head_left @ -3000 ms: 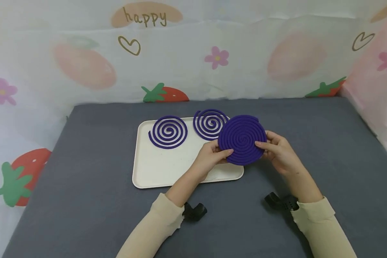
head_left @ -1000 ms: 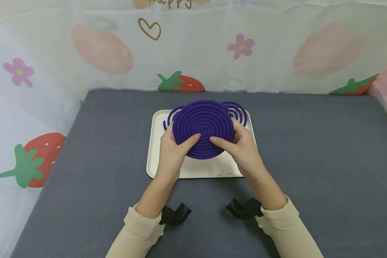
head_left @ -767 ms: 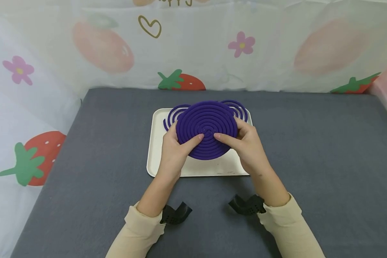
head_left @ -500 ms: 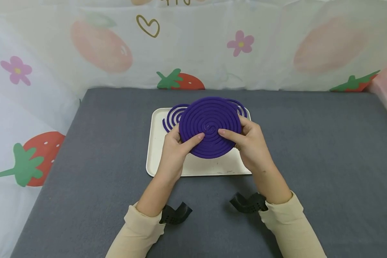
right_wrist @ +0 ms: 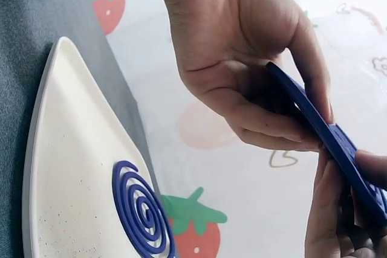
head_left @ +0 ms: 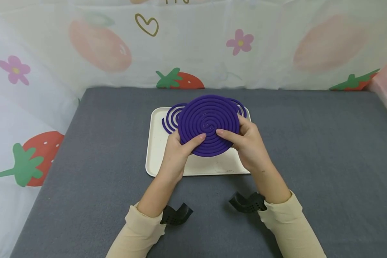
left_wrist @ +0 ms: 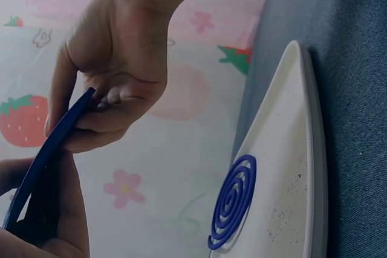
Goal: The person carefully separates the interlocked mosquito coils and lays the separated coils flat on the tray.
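hands — left (head_left: 175, 152), right (head_left: 249, 145) — both pinching purple coil disc (head_left: 208, 120) | above tray (head_left: 154, 157)

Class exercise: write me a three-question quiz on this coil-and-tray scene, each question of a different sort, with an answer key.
1. True or false: the purple double coil lies flat on the white tray.
2. Which hands hold the double coil? A) left hand only B) right hand only C) both
3. How many single coils lie on the tray?

Key
1. False: it is held up above the tray.
2. C: each thumb presses its face, the fingers behind.
3. Two: left single coil, right single coil.
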`<action>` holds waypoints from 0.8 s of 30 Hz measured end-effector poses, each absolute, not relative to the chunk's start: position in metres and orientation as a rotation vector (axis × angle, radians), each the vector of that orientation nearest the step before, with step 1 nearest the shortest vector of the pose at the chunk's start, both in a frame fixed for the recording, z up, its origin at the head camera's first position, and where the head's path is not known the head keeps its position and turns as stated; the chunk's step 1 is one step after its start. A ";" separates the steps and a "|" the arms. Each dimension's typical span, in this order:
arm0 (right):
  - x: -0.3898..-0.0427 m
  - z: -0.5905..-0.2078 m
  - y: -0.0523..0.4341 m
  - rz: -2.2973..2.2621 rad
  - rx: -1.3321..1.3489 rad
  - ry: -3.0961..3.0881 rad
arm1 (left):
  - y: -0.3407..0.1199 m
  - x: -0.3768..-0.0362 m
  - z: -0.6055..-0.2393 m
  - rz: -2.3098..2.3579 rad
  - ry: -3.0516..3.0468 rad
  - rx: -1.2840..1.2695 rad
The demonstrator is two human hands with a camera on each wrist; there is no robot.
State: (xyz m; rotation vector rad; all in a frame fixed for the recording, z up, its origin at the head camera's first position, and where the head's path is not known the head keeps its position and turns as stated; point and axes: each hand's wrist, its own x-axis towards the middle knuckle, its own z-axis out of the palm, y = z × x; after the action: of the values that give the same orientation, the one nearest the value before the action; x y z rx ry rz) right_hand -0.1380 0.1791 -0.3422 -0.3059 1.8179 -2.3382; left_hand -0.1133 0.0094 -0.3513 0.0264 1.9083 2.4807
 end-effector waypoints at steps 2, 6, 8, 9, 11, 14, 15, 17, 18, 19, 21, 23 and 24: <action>-0.138 -0.343 0.179 -2.318 -0.318 1.826 | 0.010 -0.113 -0.351 2.496 1.919 0.026; -0.138 -0.343 0.178 -2.297 -0.319 1.843 | 0.011 -0.114 -0.352 2.528 1.928 0.024; -0.138 -0.343 0.179 -2.296 -0.318 1.852 | 0.012 -0.114 -0.352 2.539 1.927 0.020; -0.138 -0.343 0.179 -2.295 -0.317 1.856 | 0.012 -0.114 -0.352 2.544 1.924 0.017; -0.138 -0.343 0.179 -2.293 -0.315 1.860 | 0.013 -0.114 -0.352 2.549 1.921 0.013; -0.138 -0.343 0.179 -2.291 -0.310 1.859 | 0.013 -0.114 -0.353 2.552 1.924 0.009; -0.138 -0.343 0.179 -2.290 -0.307 1.858 | 0.013 -0.114 -0.353 2.550 1.928 0.008; -0.138 -0.343 0.179 -2.288 -0.302 1.858 | 0.013 -0.114 -0.353 2.543 1.937 0.008; -0.138 -0.343 0.179 -2.285 -0.300 1.858 | 0.013 -0.114 -0.353 2.537 1.942 0.007; -0.138 -0.343 0.179 -2.284 -0.299 1.858 | 0.013 -0.114 -0.353 2.530 1.945 0.006; -0.138 -0.342 0.179 -2.277 -0.294 1.862 | 0.013 -0.114 -0.353 2.516 1.952 0.003; -0.138 -0.342 0.179 -2.274 -0.292 1.867 | 0.013 -0.113 -0.353 2.504 1.958 0.003; -0.138 -0.342 0.179 -2.272 -0.292 1.872 | 0.013 -0.113 -0.352 2.500 1.961 0.005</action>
State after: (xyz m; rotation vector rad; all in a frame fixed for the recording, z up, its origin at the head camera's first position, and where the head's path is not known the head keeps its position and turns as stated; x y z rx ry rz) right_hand -0.1380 0.1791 -0.3419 -0.2922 1.8719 -2.2724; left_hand -0.1133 0.0127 -0.3524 0.0048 1.9613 2.4999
